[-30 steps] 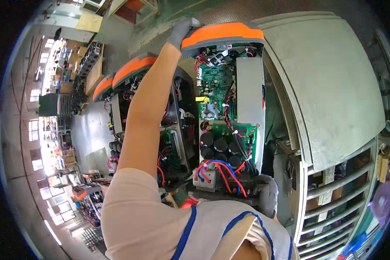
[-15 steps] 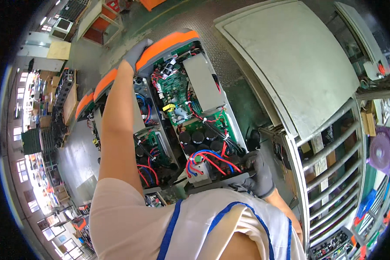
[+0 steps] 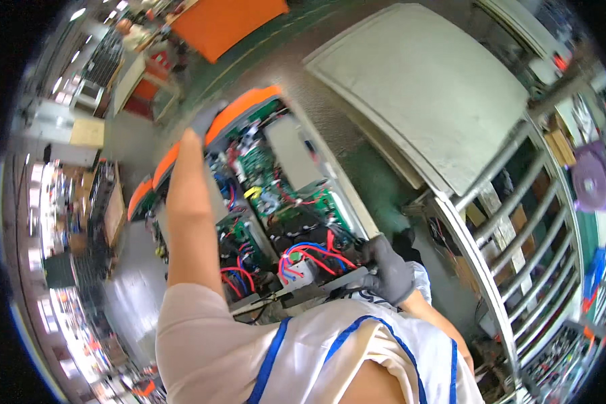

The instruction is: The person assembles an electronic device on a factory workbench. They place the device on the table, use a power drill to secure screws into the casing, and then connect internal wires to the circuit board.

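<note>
An uncased electronics unit lies in front of me, with an orange and black end panel at its far end. Inside show a green circuit board, a flat grey cover plate, black capacitors and thick red and blue wires. My left hand, in a grey glove, reaches across and grips the far end by the orange panel; its fingers are partly hidden. At the near right corner, my gloved right hand is closed on the unit's edge. Similar units stand alongside on the left, partly behind my left arm.
A pale sheet-topped table stands at the right, beside a metal rail frame. An orange panel and a wooden cabinet are farther off. Another person is at the far left. A purple fan sits at the far right.
My view has shifted, so the unit's far end appears lower and the orange panel farther off shows more. Both hands remain at the same ends of the unit.
</note>
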`<state>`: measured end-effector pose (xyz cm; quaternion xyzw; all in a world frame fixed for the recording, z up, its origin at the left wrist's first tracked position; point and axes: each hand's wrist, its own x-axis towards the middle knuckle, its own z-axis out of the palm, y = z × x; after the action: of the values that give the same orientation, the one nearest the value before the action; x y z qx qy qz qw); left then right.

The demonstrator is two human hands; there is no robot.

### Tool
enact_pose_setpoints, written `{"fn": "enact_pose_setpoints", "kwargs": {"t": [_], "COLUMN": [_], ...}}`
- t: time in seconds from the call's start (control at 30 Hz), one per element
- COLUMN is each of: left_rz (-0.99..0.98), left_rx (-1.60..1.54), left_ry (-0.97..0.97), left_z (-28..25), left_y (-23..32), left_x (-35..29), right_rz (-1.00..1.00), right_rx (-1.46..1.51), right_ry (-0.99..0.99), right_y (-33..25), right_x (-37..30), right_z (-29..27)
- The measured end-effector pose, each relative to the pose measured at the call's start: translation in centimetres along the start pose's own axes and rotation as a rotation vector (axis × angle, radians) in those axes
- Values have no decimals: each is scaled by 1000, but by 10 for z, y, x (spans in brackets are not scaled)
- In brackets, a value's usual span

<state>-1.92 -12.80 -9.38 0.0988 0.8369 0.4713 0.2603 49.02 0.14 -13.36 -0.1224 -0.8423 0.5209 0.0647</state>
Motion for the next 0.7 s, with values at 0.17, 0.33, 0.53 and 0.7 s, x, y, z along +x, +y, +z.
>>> {"fn": "enact_pose_setpoints", "kwargs": {"t": [0.17, 0.33, 0.53, 0.7], "left_rz": [-187, -40, 115, -9], "left_rx": [-212, -456, -856, -583], "left_ry": [-314, -142, -352, -629], "left_z": [-31, -63, 87, 411], "left_y": [-12, 25, 113, 144], "left_x": [43, 85, 66, -47], "right_rz": [-154, -46, 535, 655], "right_rx": [70, -68, 233, 353], "right_ry": [50, 350, 672, 1153], "right_y": [16, 43, 97, 80], "right_x": [2, -64, -261, -387], "right_z": [-2, -48, -104, -116]}}
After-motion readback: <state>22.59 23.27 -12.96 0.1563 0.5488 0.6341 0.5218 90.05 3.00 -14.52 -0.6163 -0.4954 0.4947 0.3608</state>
